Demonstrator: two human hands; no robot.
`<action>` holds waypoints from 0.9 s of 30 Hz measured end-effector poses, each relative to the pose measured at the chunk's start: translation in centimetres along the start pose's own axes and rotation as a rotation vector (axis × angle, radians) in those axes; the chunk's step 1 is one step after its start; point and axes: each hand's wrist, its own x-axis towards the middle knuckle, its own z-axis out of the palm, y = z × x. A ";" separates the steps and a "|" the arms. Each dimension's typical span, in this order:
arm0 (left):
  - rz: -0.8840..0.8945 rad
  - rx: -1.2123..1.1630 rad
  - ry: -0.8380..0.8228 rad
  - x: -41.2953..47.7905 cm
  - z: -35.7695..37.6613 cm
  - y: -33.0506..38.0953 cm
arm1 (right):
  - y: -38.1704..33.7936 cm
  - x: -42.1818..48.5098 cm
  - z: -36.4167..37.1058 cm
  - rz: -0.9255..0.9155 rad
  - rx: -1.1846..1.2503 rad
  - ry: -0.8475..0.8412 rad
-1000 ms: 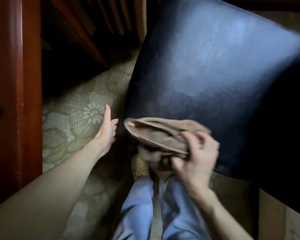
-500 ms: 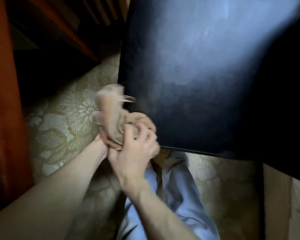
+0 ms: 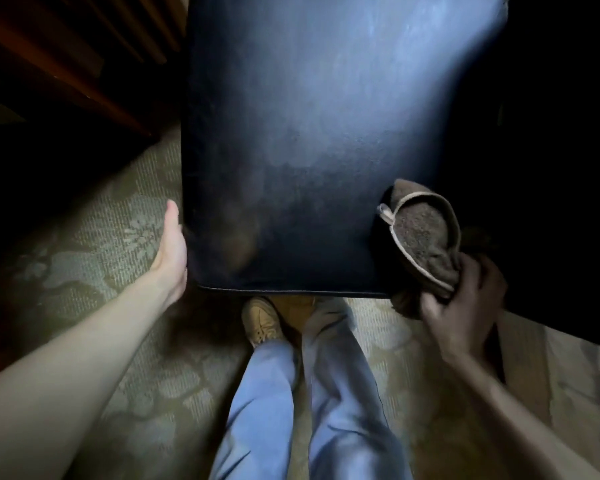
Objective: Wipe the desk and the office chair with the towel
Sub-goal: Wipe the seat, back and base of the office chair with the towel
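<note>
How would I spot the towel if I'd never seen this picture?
Find the big black chair filling the top middle. Go to its near right corner, where the right hand grips a bunched cloth. That is the towel: brown and fuzzy with pale trim, unlike the smooth dark chair.

Looks to me like a furnished indoor room w/ an office corner, prob. a home or hotel study. I see floral-patterned carpet (image 3: 94, 258) on the floor, dark reddish wood furniture (image 3: 66, 64) at upper left, and a black leather-look office chair (image 3: 309, 133) w/ padded surface.
</note>
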 end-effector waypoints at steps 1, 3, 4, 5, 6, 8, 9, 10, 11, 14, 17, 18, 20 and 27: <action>-0.001 -0.011 -0.015 0.2 0.2 0.2 | -0.8 -0.5 1.1 0.084 0.026 0.028; -0.011 -0.047 -0.009 0.5 0.7 0.5 | -3.3 -1.2 3.1 0.321 0.074 0.097; -0.010 -0.055 0.019 0.4 1.0 0.7 | -4.6 -1.3 3.8 0.421 0.109 0.134; 0.006 -0.075 0.048 0.4 1.2 0.8 | -6.1 -1.8 4.4 0.488 0.149 0.169; 0.020 -0.090 0.060 0.3 1.3 1.1 | -8.0 -3.0 5.0 0.533 0.201 0.198; 0.038 -0.083 0.041 -0.3 1.9 1.3 | -12.6 -6.2 5.7 0.466 0.329 0.182; 0.033 -0.078 0.032 -0.5 2.0 1.4 | -15.3 -8.1 6.1 0.379 0.377 0.118; 0.015 -0.073 0.033 -0.4 1.8 1.4 | -18.0 -10.1 6.4 0.272 0.400 0.015; -0.012 -0.062 0.051 -0.6 1.4 1.2 | -20.5 -11.8 6.7 0.172 0.409 -0.100; -0.117 -0.066 0.084 -1.1 0.0 0.6 | -24.5 -13.1 6.9 0.083 0.516 -0.339; 0.015 -0.019 0.155 -1.7 0.6 0.4 | -21.9 -10.2 4.4 0.040 0.637 -0.228; 0.044 -0.034 0.120 -1.8 1.0 0.5 | -20.4 -8.7 3.3 -0.013 0.617 -0.128; 0.036 -0.093 0.045 -1.8 1.1 0.7 | -17.0 -5.0 1.4 -0.069 0.498 0.048; -0.053 -0.292 0.031 -2.9 0.8 -0.9 | -15.2 -1.4 4.4 0.087 0.101 -0.018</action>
